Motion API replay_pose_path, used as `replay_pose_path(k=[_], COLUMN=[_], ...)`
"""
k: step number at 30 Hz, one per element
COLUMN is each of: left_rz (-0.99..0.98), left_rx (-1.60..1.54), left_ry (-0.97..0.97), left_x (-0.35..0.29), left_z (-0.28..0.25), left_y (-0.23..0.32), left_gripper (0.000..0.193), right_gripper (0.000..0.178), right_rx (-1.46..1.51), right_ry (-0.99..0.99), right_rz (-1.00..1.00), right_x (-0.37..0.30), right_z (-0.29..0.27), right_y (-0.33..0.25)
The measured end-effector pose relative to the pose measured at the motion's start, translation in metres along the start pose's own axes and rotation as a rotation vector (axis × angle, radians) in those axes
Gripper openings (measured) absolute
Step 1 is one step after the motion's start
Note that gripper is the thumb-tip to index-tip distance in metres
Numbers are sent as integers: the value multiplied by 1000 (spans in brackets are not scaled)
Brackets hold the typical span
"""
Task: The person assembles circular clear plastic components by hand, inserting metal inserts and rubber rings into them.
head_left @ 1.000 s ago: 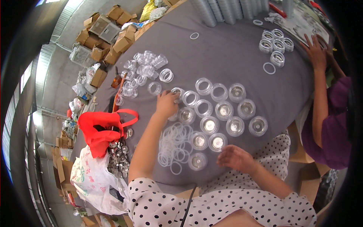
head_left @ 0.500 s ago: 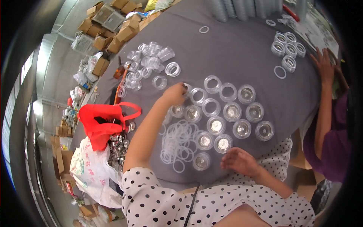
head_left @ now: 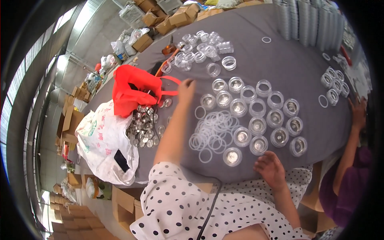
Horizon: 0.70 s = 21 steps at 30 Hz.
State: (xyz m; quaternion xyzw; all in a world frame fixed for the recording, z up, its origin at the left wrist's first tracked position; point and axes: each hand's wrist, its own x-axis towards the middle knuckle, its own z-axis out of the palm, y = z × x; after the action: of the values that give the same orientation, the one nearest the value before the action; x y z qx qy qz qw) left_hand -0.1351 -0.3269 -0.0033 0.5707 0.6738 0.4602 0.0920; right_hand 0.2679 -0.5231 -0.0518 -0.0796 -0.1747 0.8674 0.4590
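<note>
My left hand [head_left: 187, 90] hovers beside the handle of the red bag [head_left: 132, 89], left of the round clear plastic holders. Its fingers are bent but smeared by motion, so whether they hold anything is unclear. Nearest to it, a clear holder [head_left: 219, 85] has a round silver metal piece inside. More filled holders stand in rows, while a few, like the clear holder [head_left: 257, 108] in the middle, show grey cloth through their centres. My right hand [head_left: 273, 170] rests near the front edge, fingers loosely bent and apart, empty, just below a filled holder [head_left: 259, 145].
Thin translucent rings [head_left: 216, 132] lie heaped before me. Small silver metal cups [head_left: 145, 126] are piled by a white plastic bag [head_left: 106, 140]. Loose clear rings [head_left: 200, 48] lie farther back. Tall grey stacks [head_left: 308, 22] stand far right; another person's hand [head_left: 358, 112] is at the right edge.
My left hand has moved away from the clear holders, leftward to beside the red bag's handle. My right hand's fingers have curled more. The whole view has shifted.
</note>
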Motion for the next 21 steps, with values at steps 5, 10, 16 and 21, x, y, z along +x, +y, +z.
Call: replay_pose_path(k=[5,10,16,21], left_rz=[-423,-88,236,426], left_rx=[931,338,-178,255], left_ry=[-35,-13,-410,-546], left_x=[-44,-39,-46,-54], left_z=[-75,-43,62,102], left_y=[-81,-50,107,132], left_gripper=[35,18,14,16], right_gripper=[36,37,37,37], right_rx=[5,40,56,79], right_ry=[64,-8,12,-2], right_rz=[-1,90,67,13], right_x=[1,3,1,-3], right_z=[1,-5,-1,-2], right_y=[-2,-4,-4,-2])
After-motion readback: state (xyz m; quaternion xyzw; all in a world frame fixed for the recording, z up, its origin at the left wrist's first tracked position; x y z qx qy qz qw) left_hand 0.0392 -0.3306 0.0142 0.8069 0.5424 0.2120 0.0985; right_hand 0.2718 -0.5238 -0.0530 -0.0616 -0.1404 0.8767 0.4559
